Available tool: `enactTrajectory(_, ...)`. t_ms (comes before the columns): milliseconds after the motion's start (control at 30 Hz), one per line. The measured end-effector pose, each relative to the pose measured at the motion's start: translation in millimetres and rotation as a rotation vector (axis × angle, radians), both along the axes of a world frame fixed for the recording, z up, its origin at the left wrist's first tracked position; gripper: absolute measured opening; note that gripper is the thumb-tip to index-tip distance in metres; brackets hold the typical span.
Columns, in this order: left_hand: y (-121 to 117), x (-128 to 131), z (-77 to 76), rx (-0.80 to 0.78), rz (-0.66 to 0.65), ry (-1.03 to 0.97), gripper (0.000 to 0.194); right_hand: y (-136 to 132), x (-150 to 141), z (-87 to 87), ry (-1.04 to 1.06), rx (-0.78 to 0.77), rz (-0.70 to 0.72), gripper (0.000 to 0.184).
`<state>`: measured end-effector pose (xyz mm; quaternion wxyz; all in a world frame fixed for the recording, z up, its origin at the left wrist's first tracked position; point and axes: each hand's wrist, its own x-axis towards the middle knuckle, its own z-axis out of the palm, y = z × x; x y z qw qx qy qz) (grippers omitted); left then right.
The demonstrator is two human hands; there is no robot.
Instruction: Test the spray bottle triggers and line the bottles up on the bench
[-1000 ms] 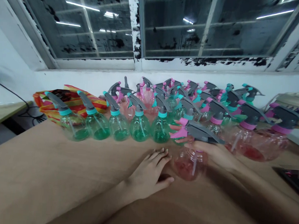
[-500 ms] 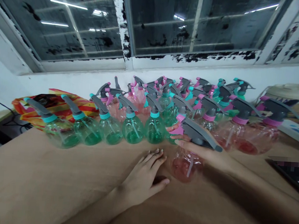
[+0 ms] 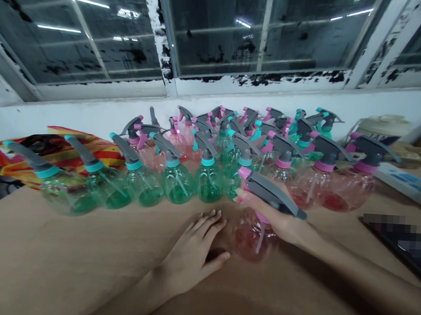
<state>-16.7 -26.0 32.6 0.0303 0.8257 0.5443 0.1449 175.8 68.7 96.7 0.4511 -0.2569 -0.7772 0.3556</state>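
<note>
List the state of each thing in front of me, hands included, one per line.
Left hand: open, palm down on light-brown table.
Translucent pink plastic spray bottle: held, roughly upright, spray head on.
Right hand: closed around that bottle's neck.
Translucent green plastic spray bottles, front row: standing, spray heads on.
Red, orange and yellow bag: crumpled.
Flat black device: lying on the table, screen unreadable.
White-framed glass window: dark, frame blotched black.
</note>
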Motion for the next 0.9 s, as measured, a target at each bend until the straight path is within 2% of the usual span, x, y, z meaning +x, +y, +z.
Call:
enactTrajectory(133,0.8,-0.5,-0.8,0.004,-0.001,-0.004,0.056,-1.5,-0.8,2.8,0.051,-0.107,0.103,0.013)
enactTrajectory(200,1.0,-0.2,-0.4,0.004,-0.006,0.000,0.055,-2.2,-1.3,4.6,0.067,-0.130,0.138,0.014)
enactTrajectory(400,0.8,0.9,1.4,0.000,-0.005,0.028,0.054,-7.0,-2.6,7.6,0.101,-0.190,0.129,0.023)
enactTrajectory(667,0.4,0.1,0.6,0.020,-0.005,0.051,0.056,-7.5,-2.5,6.9,0.105,-0.170,0.138,0.021)
enactTrajectory(833,0.3,0.0,-0.5,0.017,-0.002,0.024,0.054,-6.5,-2.2,7.1,0.084,-0.130,0.115,0.010)
enactTrajectory(900,0.2,0.1,-0.1,0.023,-0.004,0.019,0.055,-4.9,-3.1,5.6,0.065,-0.107,0.100,0.011)
